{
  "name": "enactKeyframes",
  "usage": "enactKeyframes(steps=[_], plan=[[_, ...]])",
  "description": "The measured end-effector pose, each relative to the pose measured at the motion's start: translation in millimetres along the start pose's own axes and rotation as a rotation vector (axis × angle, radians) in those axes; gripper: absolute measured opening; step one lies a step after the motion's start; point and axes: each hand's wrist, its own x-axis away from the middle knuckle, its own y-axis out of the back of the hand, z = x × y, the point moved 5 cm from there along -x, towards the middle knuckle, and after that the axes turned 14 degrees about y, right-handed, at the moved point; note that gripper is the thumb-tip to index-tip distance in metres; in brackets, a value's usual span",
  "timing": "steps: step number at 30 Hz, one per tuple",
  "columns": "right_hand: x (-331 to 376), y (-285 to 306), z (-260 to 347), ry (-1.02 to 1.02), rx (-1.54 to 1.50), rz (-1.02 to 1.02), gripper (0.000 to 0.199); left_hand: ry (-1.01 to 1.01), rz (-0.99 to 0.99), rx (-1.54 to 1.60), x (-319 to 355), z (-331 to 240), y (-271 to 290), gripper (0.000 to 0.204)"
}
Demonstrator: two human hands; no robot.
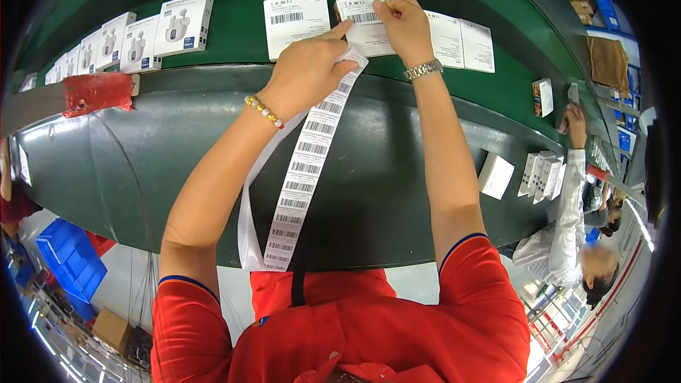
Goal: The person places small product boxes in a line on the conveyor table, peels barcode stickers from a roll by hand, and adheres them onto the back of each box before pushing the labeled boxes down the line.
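Observation:
A long strip of barcode labels (306, 147) hangs from my left hand (310, 71), its upper end pinched near the fingers and its lower end folding back at the table's front edge. The left index finger points at a white box (372, 42) with a barcode label on its upper part. On that same box, my right hand (408, 31) presses its fingertips at the label's top right; whether it grips anything is hidden. Left of it lies another white box (294, 32) bearing a label. To the right, two more white boxes (477, 46) lie side by side, partly behind my right wrist.
Several earphone boxes (183, 25) stand in a row on the green belt at the left. A red cloth (98, 93) hangs over the rail there. White boxes (496, 175) stand on the table's right side, near a co-worker's arm (572, 170). Blue crates (69, 259) sit lower left.

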Motion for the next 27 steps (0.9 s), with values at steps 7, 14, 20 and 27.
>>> enactKeyframes(steps=[7,14,20,27], plan=[[4,0,18,0.2,0.441,-0.088,0.028,0.092,0.073,-0.091,-2,7,-12,0.027],[40,25,21,0.329,0.005,0.217,0.066,0.161,-0.161,0.024,38,47,49,0.019],[34,-5,20,0.387,-0.122,0.253,0.077,0.074,-0.16,0.31,48,67,38,0.024],[7,11,25,0.065,-0.585,0.087,0.048,0.481,-0.075,0.322,20,37,128,0.034]])
